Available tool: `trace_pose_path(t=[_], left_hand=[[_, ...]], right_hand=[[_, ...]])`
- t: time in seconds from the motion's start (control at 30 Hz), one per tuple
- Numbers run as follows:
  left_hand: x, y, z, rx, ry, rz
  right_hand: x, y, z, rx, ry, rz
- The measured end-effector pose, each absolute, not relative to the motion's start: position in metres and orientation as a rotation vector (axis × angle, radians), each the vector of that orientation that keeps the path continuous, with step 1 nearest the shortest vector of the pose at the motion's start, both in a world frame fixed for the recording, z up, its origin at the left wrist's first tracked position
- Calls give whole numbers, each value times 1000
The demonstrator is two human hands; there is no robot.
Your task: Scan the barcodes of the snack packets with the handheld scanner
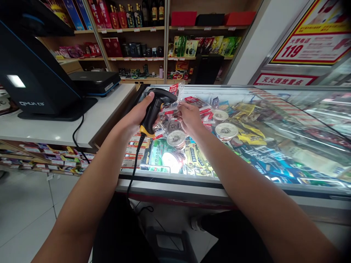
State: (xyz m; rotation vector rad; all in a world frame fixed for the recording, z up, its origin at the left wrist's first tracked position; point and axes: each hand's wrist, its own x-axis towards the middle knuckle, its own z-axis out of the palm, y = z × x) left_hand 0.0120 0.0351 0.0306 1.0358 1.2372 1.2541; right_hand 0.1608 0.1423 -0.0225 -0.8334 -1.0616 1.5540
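My left hand (pixel 139 110) is wrapped round the handle of a black and yellow barcode scanner (pixel 152 114), its thumb on top. The scanner's head points right, and its cord (pixel 136 160) hangs from the grip. In front of the scanner head, my right hand (pixel 191 116) pinches a clear plastic packet (pixel 174 90) with a red label and a white barcode patch. What is inside the packet is hard to make out. Both hands are above a lit chest freezer (pixel 175 186). Round white-lidded tubs (pixel 226 130) and several coloured packs (pixel 248 138) show below them.
To the left, a white counter (pixel 101 115) carries a black checkout terminal (pixel 41 80) and a flat black device (pixel 94 81). Shelves (pixel 134 30) of bottles and boxes stand behind. A grey stool (pixel 167 239) is below, between the person's legs.
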Motion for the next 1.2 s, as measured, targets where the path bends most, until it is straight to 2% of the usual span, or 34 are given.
trace_pose_path(t=[0.3,0.6,0.73,0.83,1.07,1.2], left_hand=[[10,39,31,1017,1266,1362],[7,40,32,977,1273,1392],[5,41,30,971,1290,1415],[2,43,29,986,1291,1422],[-3,44,32,957,1336,1526],[-4,45,35,904,1333,1575]], right_hand=[[196,174,-2,-903,-1170,1242],[251,223,-10,-1314,-1129,961],[255,219,-7,-1386,-1339,610],[235,194,-2,-1227,-1525,367],[160,108,-32,-1027,-1952,939],[141,89,-46,-1172,-2093,894]])
